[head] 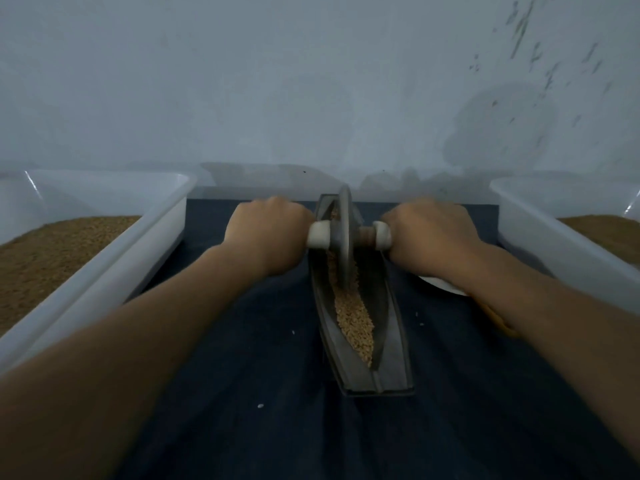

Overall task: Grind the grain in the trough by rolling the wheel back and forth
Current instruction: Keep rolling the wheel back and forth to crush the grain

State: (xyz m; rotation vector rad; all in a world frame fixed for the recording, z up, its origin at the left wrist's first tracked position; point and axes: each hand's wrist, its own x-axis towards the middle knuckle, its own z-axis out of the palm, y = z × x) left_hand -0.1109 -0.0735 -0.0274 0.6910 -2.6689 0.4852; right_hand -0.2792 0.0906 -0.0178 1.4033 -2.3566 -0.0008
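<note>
A long, boat-shaped metal trough (394,344) lies on a dark blue cloth, running away from me. Tan grain (355,322) fills its groove, mostly in the near half. A grey metal wheel (344,237) stands upright in the far part of the trough, on an axle with white handle ends. My left hand (268,233) grips the left handle (319,234). My right hand (431,233) grips the right handle (382,234). Both arms are stretched forward.
A white plastic tub (104,268) with brown grain stands at the left, another white tub (561,247) with grain at the right. A white dish edge (443,285) shows under my right wrist. A pale wall rises just behind. A few loose grains lie on the cloth (259,341).
</note>
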